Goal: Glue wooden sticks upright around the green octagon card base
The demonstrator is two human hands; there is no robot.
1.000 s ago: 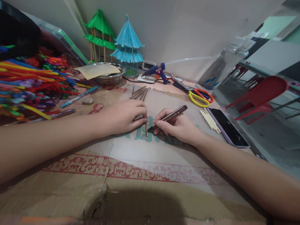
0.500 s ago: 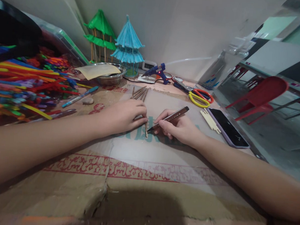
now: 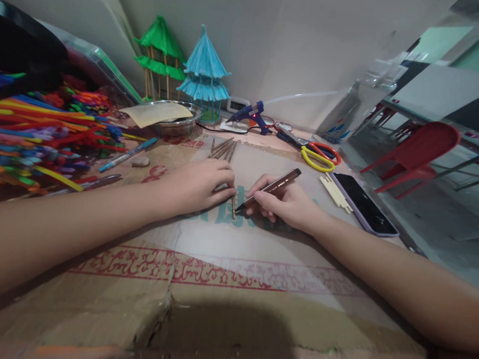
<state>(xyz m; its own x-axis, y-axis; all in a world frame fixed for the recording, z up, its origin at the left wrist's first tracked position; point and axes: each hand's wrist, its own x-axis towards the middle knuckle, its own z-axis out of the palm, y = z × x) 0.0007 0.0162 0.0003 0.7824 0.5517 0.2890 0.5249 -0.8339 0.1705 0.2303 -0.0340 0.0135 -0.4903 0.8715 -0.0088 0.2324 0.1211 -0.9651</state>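
Head view, left to right: far left is a big messy pile of fuzzy craft stems (image 3: 46,134), thin, bendy and every colour going. Behind it leans a clear plastic box (image 3: 105,68) with a green edge, can't make out what's in it. Next comes a slim blue pen (image 3: 127,154) beside a small greyish lump (image 3: 139,161), then a green model pavilion (image 3: 160,49) with a pleated two-tier roof on thin posts. In front of that there's a shiny round metal bowl (image 3: 182,126) with a flat yellowish sheet (image 3: 157,114) lying across the top, so most of the inside is hidden. The blue model pavilion (image 3: 204,67) beside it has a ribbed, fuzzy-looking roof.

Middle: left hand (image 3: 199,185) has its fingers bent, thumb and fingertips pinching a thin brown stick (image 3: 234,207) down on the printed cardboard (image 3: 219,274). The stick's near end pokes out just between the two hands, and more brown sticks (image 3: 224,147) lie beyond the knuckles. Right hand (image 3: 290,203) pinches a dark brown marker (image 3: 277,186) like a pen, tip right at that near end.

Further right: blue glue gun (image 3: 256,114), scissors (image 3: 320,156) with red and yellow loops, flat cream strips (image 3: 336,193) and a glossy black phone (image 3: 367,203)
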